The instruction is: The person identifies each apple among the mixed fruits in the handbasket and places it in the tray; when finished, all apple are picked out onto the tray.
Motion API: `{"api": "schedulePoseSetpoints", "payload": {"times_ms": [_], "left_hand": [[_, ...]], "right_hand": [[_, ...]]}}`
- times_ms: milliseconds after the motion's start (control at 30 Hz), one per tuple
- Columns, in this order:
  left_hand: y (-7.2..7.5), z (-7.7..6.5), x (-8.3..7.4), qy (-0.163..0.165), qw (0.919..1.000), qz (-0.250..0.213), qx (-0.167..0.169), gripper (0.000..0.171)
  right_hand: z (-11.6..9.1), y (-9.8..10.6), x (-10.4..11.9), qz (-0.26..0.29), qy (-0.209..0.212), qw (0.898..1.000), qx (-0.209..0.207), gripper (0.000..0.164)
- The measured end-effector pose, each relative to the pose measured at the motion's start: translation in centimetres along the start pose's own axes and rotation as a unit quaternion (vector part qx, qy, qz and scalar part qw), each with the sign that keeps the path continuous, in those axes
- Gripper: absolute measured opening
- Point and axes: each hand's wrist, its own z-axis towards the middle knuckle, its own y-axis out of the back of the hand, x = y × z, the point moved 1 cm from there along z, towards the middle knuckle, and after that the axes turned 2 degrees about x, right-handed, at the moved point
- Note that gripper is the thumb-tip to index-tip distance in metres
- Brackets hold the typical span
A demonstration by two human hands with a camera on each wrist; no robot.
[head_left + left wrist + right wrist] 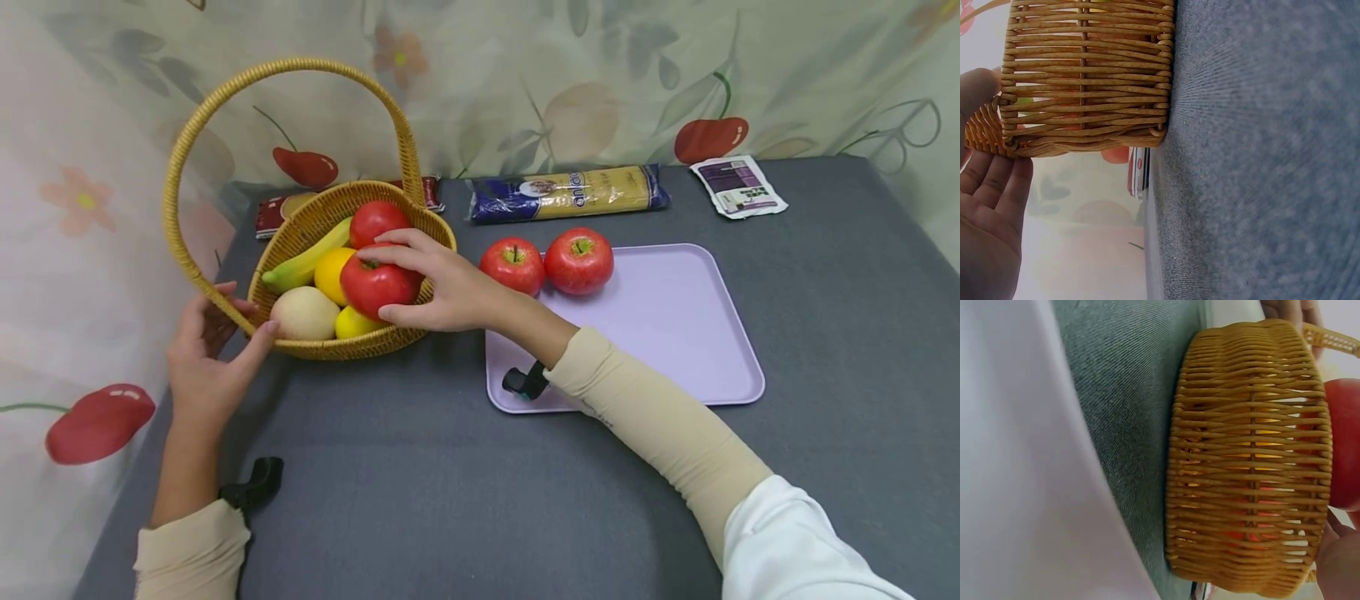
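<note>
On the left side of the table stands a wicker basket (pixel 352 350) with a tall hooped handle. My left hand (pixel 206 354) grips it where the handle meets the rim, thumb in front and fingers behind. Over the basket's right side, my right hand (pixel 450 287) holds a red apple (pixel 378 287), which sits on top of the other fruit. Around it lie a banana (pixel 307 258), a second red apple (pixel 375 221), a yellow-orange fruit (pixel 330 273), a pale round fruit (pixel 306 314) and a yellow fruit (pixel 356 323). The right wrist view shows the held apple (pixel 1344 444) above the rim.
A lilac tray (pixel 675 333) lies to the right, with two red apples (pixel 579 261) at its back left corner. Along the back are a pasta packet (pixel 570 193), a white and purple packet (pixel 738 187) and a red packet (pixel 272 215) partly behind the basket.
</note>
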Motion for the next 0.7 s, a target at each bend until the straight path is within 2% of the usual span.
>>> {"api": "schedulePoseSetpoints", "payload": {"times_ms": [167, 300, 700], "left_hand": [[0.1, 0.0, 0.9, 0.000, 1.0000, 0.000, 0.000, 0.059], [0.2, 0.1, 1.4, 0.004, 1.0000, -0.001, 0.000, 0.061], [0.2, 0.1, 1.5, 0.009, 0.9999, 0.008, 0.002, 0.061]], "right_hand": [[-0.9, 0.7, 0.6, 0.074, -0.029, 0.996, -0.036, 0.057], [-2.0, 1.5, 1.0, 0.100, -0.041, 0.993, -0.052, 0.058], [-5.1, 4.3, 3.9, 0.075, -0.019, 0.995, -0.069, 0.059]]}}
